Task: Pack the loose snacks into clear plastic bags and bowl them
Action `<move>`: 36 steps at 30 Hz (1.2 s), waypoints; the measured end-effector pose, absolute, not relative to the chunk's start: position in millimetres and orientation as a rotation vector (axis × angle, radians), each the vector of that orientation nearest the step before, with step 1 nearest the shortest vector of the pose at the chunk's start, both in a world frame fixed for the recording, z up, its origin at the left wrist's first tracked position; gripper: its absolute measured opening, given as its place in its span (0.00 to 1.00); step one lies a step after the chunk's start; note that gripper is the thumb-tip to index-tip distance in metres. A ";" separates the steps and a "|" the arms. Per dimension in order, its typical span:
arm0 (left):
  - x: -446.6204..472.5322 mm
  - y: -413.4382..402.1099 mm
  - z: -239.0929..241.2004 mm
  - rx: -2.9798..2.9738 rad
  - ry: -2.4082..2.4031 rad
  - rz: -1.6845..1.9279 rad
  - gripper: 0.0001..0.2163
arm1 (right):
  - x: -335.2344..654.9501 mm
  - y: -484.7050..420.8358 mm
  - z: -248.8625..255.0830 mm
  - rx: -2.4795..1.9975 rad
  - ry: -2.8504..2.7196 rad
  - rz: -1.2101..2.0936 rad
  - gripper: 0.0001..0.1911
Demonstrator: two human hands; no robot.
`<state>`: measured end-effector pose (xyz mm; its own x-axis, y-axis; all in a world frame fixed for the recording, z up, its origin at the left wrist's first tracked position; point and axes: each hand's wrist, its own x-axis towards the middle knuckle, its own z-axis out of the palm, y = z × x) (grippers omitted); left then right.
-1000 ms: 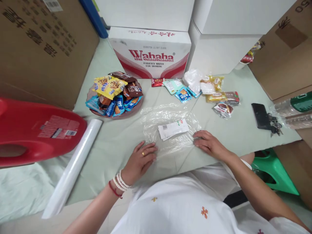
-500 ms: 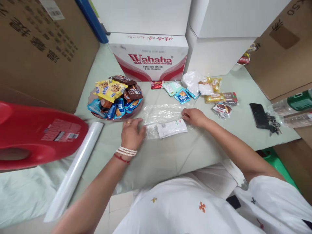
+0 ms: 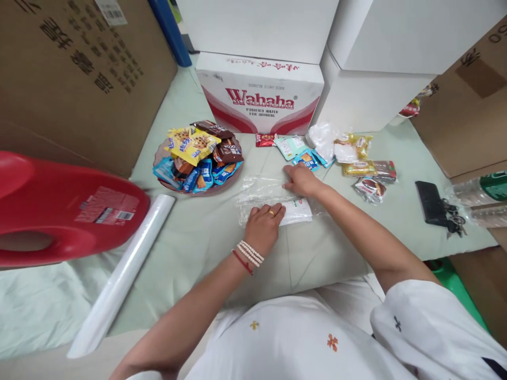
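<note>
A sheet of clear plastic wrap (image 3: 257, 191) lies folded over on the pale green table (image 3: 198, 237), with a small white packet (image 3: 298, 211) inside it. My left hand (image 3: 263, 226) has its fingers curled down on the near fold, touching the packet's left end. My right hand (image 3: 301, 179) grips the far edge of the wrap, fingers pointing left. A cling-film roll (image 3: 122, 274) lies at the left.
A plate (image 3: 164, 184) piled with snack packets sits behind the wrap, at left. Loose snacks (image 3: 352, 155) lie at right, with a phone and keys (image 3: 433, 205) and bottles (image 3: 485, 192) beyond. A Wahaha box (image 3: 259, 97), cardboard boxes and a red jug (image 3: 59, 211) ring the table.
The wrap was spread flat a second ago; both hands carried its near edge up and over the packet. My left hand has since moved right onto the packet, and my right hand shifted slightly left.
</note>
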<state>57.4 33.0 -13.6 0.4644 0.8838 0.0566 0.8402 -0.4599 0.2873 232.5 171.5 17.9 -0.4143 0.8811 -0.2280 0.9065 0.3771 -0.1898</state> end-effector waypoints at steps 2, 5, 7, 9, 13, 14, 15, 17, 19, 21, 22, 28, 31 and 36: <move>54.7 31.9 -19.6 2.519 1.494 0.303 0.21 | 232.8 173.3 20.6 1.631 2.544 -0.623 0.16; 52.9 28.8 -23.1 2.539 1.504 0.356 0.20 | 241.4 156.7 32.2 1.509 2.774 -0.764 0.13; 53.3 29.6 -24.5 2.512 1.505 0.390 0.19 | 248.1 133.0 35.7 1.304 2.944 -0.745 0.14; 50.2 31.7 -27.0 2.449 1.457 0.443 0.19 | 254.6 104.9 30.9 1.085 3.018 -0.713 0.15; 21.0 30.6 -32.3 2.192 1.242 0.771 0.18 | 266.4 62.1 6.0 0.913 3.047 -0.589 0.21; 10.6 29.9 -32.3 2.073 1.227 0.878 0.17 | 268.3 56.5 0.2 0.901 3.055 -0.549 0.23; 0.6 30.1 -31.2 1.915 1.285 0.977 0.15 | 269.6 52.9 -4.4 0.891 3.062 -0.514 0.24; -13.6 34.4 -26.8 1.558 1.580 1.138 0.12 | 270.2 49.9 -9.4 0.878 3.068 -0.475 0.25; -16.2 43.2 -21.1 1.307 1.876 1.205 0.14 | 268.8 50.2 -10.1 0.879 3.059 -0.465 0.26; -8.9 51.2 -16.2 1.286 1.991 1.180 0.16 | 267.1 52.0 -8.8 0.888 3.045 -0.470 0.26; -3.7 53.0 -14.1 1.359 1.986 1.114 0.17 | 266.7 53.2 -8.3 0.894 3.040 -0.479 0.25; 8.7 35.8 -0.4 1.598 1.821 0.729 0.05 | 271.2 62.6 -13.0 0.933 3.111 -0.759 0.22; 21.4 30.8 3.9 1.471 1.647 0.905 0.07 | 268.5 64.5 -15.3 0.967 3.162 -0.851 0.20; 73.2 28.5 -7.8 1.987 1.513 0.779 0.12 | 262.9 54.6 -12.2 1.058 3.245 -0.739 0.13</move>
<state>73.2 28.5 -7.8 0.2109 0.9685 0.1320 0.6696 -0.2415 0.7024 262.9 54.6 -12.2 -0.7610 0.6188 0.1947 0.4734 0.7349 -0.4856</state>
